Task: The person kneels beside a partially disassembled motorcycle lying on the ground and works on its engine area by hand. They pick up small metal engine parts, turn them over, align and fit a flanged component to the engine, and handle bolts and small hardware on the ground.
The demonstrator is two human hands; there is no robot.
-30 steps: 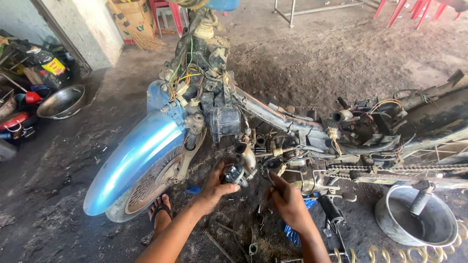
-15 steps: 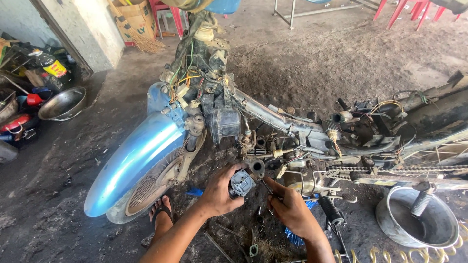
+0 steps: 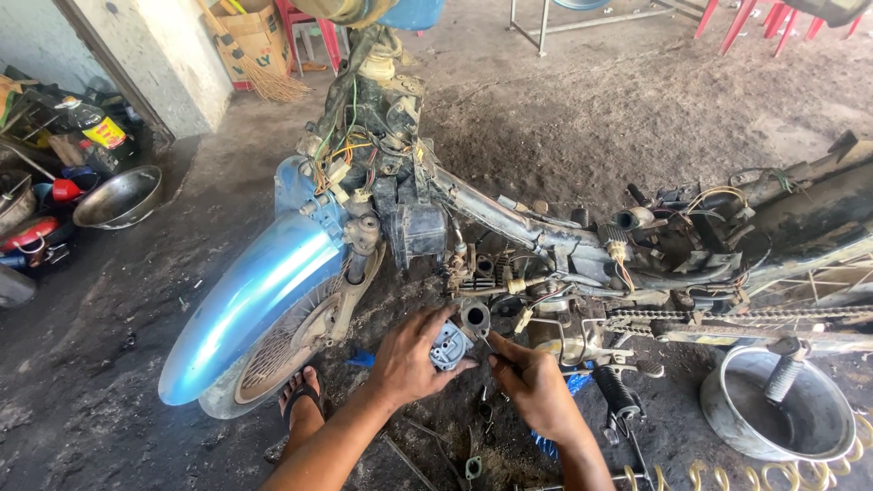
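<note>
— Left hand (image 3: 406,362)?

— Wrapped around a small grey carburettor (image 3: 452,343), grip closed on its body, held low just in front of the stripped motorcycle frame (image 3: 509,218), above the dirt floor (image 3: 582,118).

— Which way up?

— Tilted, round throat (image 3: 475,317) at the top right, facing the camera; flat underside turned toward the right hand (image 3: 536,389).

— And the right?

— Just beside it, to the right and slightly lower. Grip narrow, pinched on a thin tool (image 3: 496,356); kind of tool too small to tell. Tip pointing up and left at the carburettor's near face, touching or nearly so.

— Long axis?

— Running from lower left to upper right, roughly across the line between the two hands.

— Nearer hand?

— Left, already holding. Right apart only by the tool's length.

— Around them?

— Blue front mudguard (image 3: 255,291) to the left, metal bowl (image 3: 782,409) well apart on the right, sandalled foot (image 3: 303,400) below the wheel.
</note>
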